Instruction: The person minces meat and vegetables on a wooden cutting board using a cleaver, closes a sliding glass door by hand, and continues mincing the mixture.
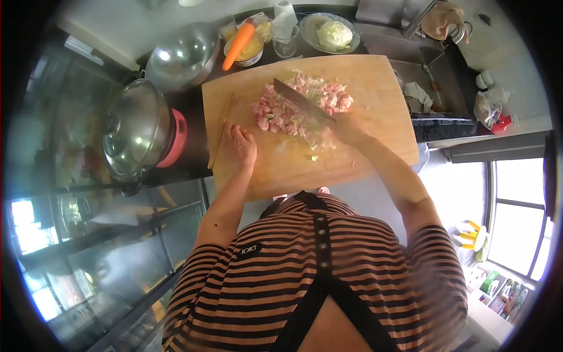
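Note:
My right hand [345, 126] is closed on the handle of a knife with a broad dark blade [302, 100]. The blade lies across a spread of chopped pink meat [281, 114] mixed with pale green bits. The meat sits on a large wooden cutting board [369, 76]. Near the board's left edge, my left hand [243, 145] rests on the wood, fingers slightly bent and holding nothing. Beside it lies a pair of chopsticks [220, 132]. A few small scraps are scattered on the board below the meat.
Behind the board stand a metal bowl [182, 56], a carrot [238, 46] across a small bowl [253, 56], a glass [285, 44] and a plate with cabbage [335, 35]. A lidded pot [136, 129] stands left on a red-sided base [176, 138]. A sink [410, 53] is at right.

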`<state>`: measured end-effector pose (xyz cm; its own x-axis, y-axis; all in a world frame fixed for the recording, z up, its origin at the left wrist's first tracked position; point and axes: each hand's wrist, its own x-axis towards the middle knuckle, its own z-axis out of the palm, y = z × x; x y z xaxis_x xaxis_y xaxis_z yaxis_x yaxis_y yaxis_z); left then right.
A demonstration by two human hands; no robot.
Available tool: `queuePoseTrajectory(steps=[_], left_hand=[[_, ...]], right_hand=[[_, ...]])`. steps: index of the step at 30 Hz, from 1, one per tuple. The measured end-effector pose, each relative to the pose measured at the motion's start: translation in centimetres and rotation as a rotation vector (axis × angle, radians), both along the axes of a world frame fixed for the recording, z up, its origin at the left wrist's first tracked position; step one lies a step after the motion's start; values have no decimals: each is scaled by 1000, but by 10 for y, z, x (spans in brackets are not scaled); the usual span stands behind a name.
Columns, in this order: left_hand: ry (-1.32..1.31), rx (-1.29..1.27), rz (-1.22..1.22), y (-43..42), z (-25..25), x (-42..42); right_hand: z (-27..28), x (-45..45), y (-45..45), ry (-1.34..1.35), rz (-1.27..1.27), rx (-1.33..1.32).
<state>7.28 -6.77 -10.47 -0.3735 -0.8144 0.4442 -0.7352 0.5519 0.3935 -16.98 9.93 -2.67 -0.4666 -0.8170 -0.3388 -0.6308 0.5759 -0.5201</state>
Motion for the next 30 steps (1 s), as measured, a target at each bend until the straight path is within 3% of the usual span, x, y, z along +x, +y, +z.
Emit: queuePoseTrajectory(steps=[2,5,8,12,15,17,19,22,23,27,30], left_hand=[[9,15,9,0,2,-4],[82,-103,-9,-1,-5,-6],[25,-69,9,3,8,-5],[-2,-128,1,-3,1,-4],[-30,-94,9,2,-1,-3],[-40,-53,2,1,3,-4],[-23,-52,8,1,-3,-1],[79,-48,-5,1,-1,-7],[119,-40,-17,3,0,-7],[121,-87,-28,0,-9,-7],[65,-59,-39,1,0,-5]], right_hand=[[69,9,-5,-23,-49,-58],[113,21,-4,-11,-146,-236],[19,16,-2,45,-77,104],[24,0,-3,-90,-75,86],[102,11,-3,-38,-154,-78],[69,5,-3,19,-177,-25],[-27,-11,8,76,-137,-17],[-30,-30,4,-15,-53,25],[17,-19,8,-22,-140,82],[65,-17,57,-276,-484,-175],[49,-14,115,-412,-754,-288]])
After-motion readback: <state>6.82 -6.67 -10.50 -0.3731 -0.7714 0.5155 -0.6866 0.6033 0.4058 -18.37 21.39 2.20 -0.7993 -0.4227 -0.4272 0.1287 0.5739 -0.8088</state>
